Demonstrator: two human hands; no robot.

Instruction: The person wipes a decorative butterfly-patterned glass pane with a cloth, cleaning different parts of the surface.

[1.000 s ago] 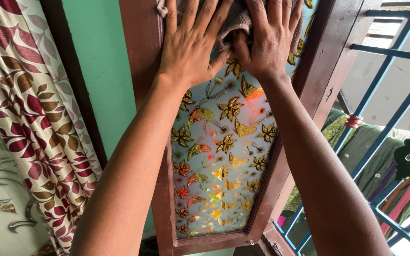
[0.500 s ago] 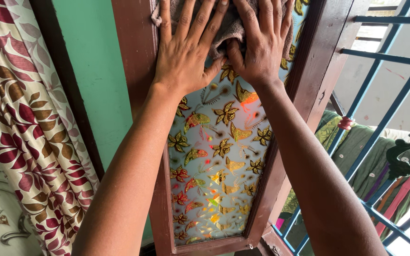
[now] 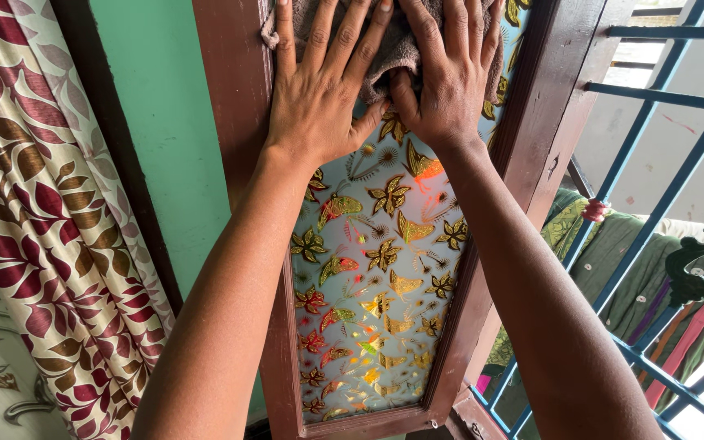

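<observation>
Far left, one curtain with a red and brown leaf print is hanging beside a strip of green wall. Next, one brown wooden shutter frame is holding one frosted glass pane patterned with gold butterflies. My left hand is lying flat, fingers spread, pressing one grey-brown cloth against the top of the pane, its outer fingers overlapping the frame. My right hand is pressing flat on the same cloth just beside it, fingers also spread; neither hand is closing around anything. The cloth is sitting bunched under both palms at the pane's upper end, one frayed corner poking out left. Judgement: the cloth looks soft, light and limp, so it is best held by flat palm pressure; the glass is likely stiff, smooth and fragile, so pressure should stay even. Right of the shutter, blue window bars are crossing the opening, several visible, with green fabric hanging behind them.
</observation>
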